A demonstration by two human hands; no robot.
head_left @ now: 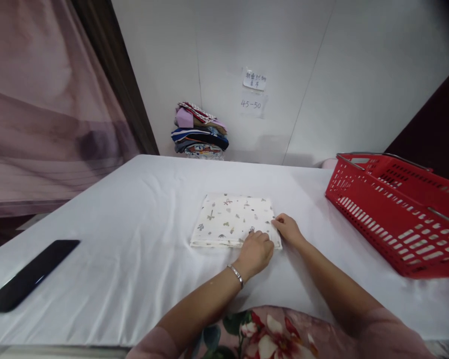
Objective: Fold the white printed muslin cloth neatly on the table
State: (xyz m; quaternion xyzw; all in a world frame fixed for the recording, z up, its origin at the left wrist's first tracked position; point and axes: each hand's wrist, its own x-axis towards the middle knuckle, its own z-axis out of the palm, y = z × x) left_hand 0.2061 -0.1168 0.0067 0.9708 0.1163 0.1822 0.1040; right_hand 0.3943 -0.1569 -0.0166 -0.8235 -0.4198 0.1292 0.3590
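Note:
A folded cream cloth (232, 219) printed with small leaves and animals lies flat in the middle of the white-covered table (134, 209). My left hand (255, 250), with a silver bracelet on the wrist, rests on the cloth's near right corner with its fingers curled under. My right hand (288, 229) touches the cloth's right edge, its fingertips pinched on the fabric's border.
A red plastic shopping basket (396, 214) stands at the table's right side. A black phone (28, 274) lies near the left edge. A stack of folded clothes (200, 132) sits against the back wall under two paper notes (254, 92). A pink curtain (41, 99) hangs at left.

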